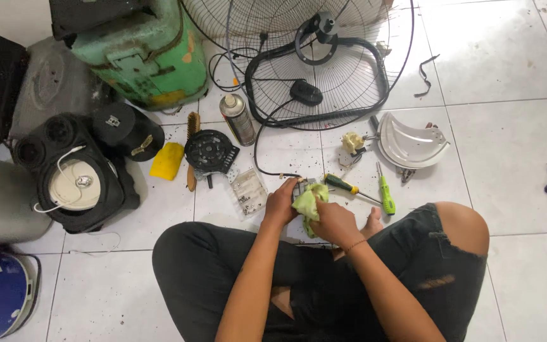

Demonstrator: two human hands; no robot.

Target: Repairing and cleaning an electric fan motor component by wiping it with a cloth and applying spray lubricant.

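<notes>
From the head camera I look down on my crossed legs in black trousers [413, 266] on a white tiled floor [508, 145]. My left hand [281, 204] has its fingers curled around a small grey part [300, 188], holding it just above the floor in front of my knees. My right hand [333, 221] is closed on a green cloth [309, 204], which is pressed against that part; the two hands touch.

Just right of the hands lie a screwdriver [343, 185] with a black and yellow handle and a green screwdriver [385, 196]. A clear bag of screws [249, 189] lies just left of them. Further up are a round black grille piece [209, 151], a spray can [237, 119] standing upright, a yellow block [167, 161], a white blade piece [411, 140] and a big fan guard [324, 63] with a black cord [262, 142]. To the left stand a black speaker box [77, 171] and a green tank [140, 50].
</notes>
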